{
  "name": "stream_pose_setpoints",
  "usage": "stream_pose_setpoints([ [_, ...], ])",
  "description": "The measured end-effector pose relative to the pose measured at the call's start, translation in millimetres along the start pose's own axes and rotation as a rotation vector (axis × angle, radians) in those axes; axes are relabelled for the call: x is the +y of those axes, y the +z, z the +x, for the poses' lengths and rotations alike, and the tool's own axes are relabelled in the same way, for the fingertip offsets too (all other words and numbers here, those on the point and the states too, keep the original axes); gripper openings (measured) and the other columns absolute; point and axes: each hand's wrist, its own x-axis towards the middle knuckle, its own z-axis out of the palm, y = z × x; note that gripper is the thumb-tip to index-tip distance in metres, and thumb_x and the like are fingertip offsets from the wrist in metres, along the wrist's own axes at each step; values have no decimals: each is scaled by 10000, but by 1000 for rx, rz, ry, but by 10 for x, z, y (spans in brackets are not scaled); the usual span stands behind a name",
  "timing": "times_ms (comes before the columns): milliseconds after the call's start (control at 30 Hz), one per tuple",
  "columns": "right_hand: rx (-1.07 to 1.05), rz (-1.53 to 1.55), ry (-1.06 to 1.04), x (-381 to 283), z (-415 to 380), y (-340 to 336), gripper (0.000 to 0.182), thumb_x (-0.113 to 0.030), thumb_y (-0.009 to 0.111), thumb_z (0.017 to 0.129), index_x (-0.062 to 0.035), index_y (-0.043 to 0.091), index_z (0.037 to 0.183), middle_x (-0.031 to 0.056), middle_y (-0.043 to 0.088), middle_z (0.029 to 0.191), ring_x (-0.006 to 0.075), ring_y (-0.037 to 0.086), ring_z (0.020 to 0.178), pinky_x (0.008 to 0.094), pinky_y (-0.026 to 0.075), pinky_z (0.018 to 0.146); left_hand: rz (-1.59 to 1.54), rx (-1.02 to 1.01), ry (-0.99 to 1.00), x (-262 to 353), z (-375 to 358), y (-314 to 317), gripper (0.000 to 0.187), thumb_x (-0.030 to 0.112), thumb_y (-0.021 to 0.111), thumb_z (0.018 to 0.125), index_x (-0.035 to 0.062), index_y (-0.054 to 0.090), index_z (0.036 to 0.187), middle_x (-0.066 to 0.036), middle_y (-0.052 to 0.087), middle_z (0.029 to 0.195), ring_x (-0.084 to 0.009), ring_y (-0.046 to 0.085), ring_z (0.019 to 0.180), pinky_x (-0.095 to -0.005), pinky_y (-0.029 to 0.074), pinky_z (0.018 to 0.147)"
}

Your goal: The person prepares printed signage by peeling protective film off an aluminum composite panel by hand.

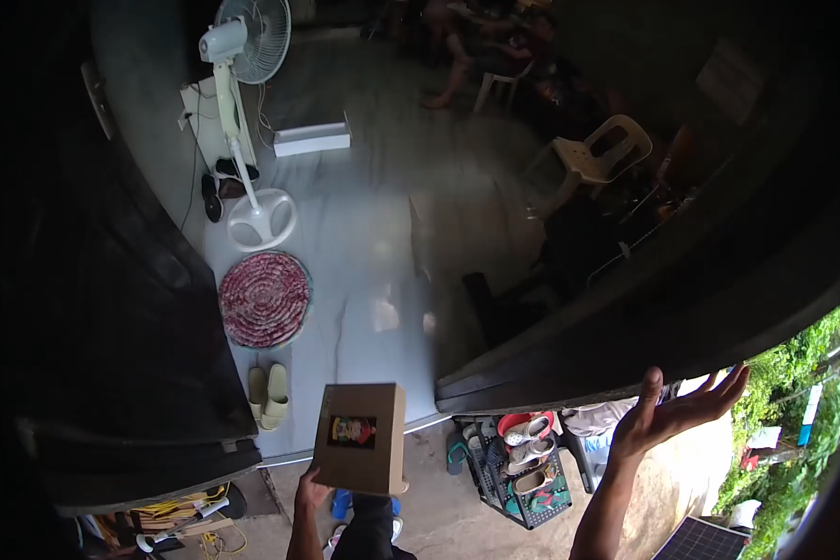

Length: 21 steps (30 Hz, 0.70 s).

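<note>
A brown cardboard box [383, 443] with a dark picture label on its face is held low in front of me. My left hand [313, 489] grips its lower left corner, and part of the fingers is hidden by the box. Out to the right, my right hand [677, 415] is raised with its fingers spread and nothing in it. It is close to the lower edge of the dark wall beside the doorway. Below and left of that hand stands a black shoe rack [539, 513] with several shoes and slippers on it.
Beyond the doorway are pale slippers [269, 397], a round red rug [264, 301], a white stand fan [261, 219], a long white box [313, 140] and a plastic chair [593, 163]. A person [462, 61] is at the dim far end. Yellow cords [210, 504] lie at lower left.
</note>
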Motion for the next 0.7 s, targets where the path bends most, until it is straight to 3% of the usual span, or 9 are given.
stream_pose_setpoints([
  [33,-31,-230,-33,50,-13,148,924,-293,742,838,-109,147,1520,220,152,1529,415,190,1421,591,219,1137,-21,-93,-47,-27,487,-71,468,342,616,896,115,536,1298,-72,549,1347,-248,479,1264,-452,338,1034],
  [67,-49,-459,-69,72,-25,263,924,-296,747,835,-135,153,1525,222,139,1528,434,190,1413,609,256,1119,29,6,-56,-16,885,84,467,362,605,912,135,521,1311,-43,532,1368,-242,443,1294,-520,300,1036],
  [133,-44,-511,-113,86,-14,313,905,-274,734,836,-151,160,1526,227,193,1493,438,264,1369,616,380,1055,83,-28,-30,76,1657,600,435,346,572,946,174,497,1339,-14,514,1388,-240,421,1314,-575,257,1039],
  [200,-75,-414,53,155,-167,236,910,-208,702,842,-64,109,1517,241,236,1480,426,389,1292,541,482,997,98,37,52,199,2360,1316,426,249,641,919,205,481,1311,10,520,1332,-212,472,1238,-615,350,971],
  [233,28,-335,-31,178,-193,332,759,-223,712,829,21,328,1436,241,474,1321,352,553,1145,461,539,919,106,-12,78,216,2722,1596,435,231,648,918,210,469,1314,6,498,1351,-215,470,1242,-626,348,976],
  [300,52,-371,-25,275,-242,419,763,-225,715,825,21,328,1434,242,469,1325,352,549,1148,461,537,919,132,-60,79,233,3325,2254,621,208,656,913,259,356,1454,6,485,1374,-237,484,1249,-587,421,947],
  [400,40,-477,45,472,-283,526,769,-228,721,820,22,328,1432,242,461,1329,352,542,1152,460,534,917,125,-195,65,235,3845,3533,512,216,631,928,239,411,1390,-9,528,1307,-231,561,1151,-492,516,872],
  [467,7,-551,114,610,-291,578,773,-230,725,817,22,328,1431,243,455,1333,352,538,1154,460,532,917,162,-392,88,170,4156,4371,568,225,636,923,240,373,1426,-43,537,1286,-241,591,1113,-410,568,787],
  [700,-98,-745,365,917,-490,613,786,-237,737,806,23,329,1425,244,436,1344,352,523,1164,459,524,914,414,-693,68,-316,4524,7376,727,255,622,884,209,266,1516,-114,490,1362,-253,612,1097,-388,592,721],
])
